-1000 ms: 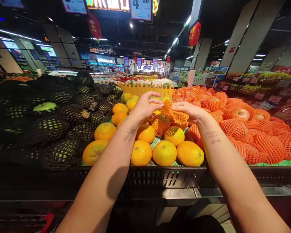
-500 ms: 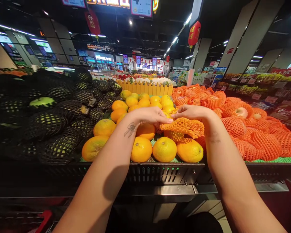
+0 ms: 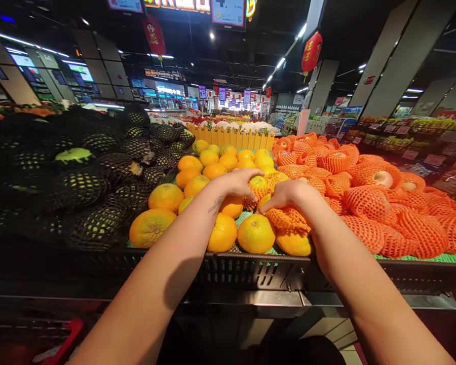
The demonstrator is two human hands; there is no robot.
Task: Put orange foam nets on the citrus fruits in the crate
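In the head view my left hand [image 3: 243, 183] reaches over the oranges. Its thumb and fingers are spread beside an orange in a foam net [image 3: 259, 187], and whether they touch it I cannot tell. My right hand [image 3: 289, 194] is curled, thumb pointing left, over an orange foam net [image 3: 288, 220]. A bit of orange peel shows by that thumb; the fingertips are partly hidden. Bare oranges sit in the front row, one [image 3: 256, 233] below my hands and another [image 3: 293, 243] under the net. More oranges [image 3: 165, 197] lie left of my left wrist.
Dark-netted green fruit [image 3: 78, 190] is heaped on the left. Fruit in red-orange foam nets [image 3: 367, 202] fills the right side. A black slotted crate edge [image 3: 251, 271] runs along the front, and a low yellow fence [image 3: 231, 137] stands behind. A red-rimmed cart or basket [image 3: 70, 339] is at lower left.
The foam net has dropped lower and lies under my right hand. My left hand has let go of it, and its fingers have spread. My right hand has moved lower and nearer.
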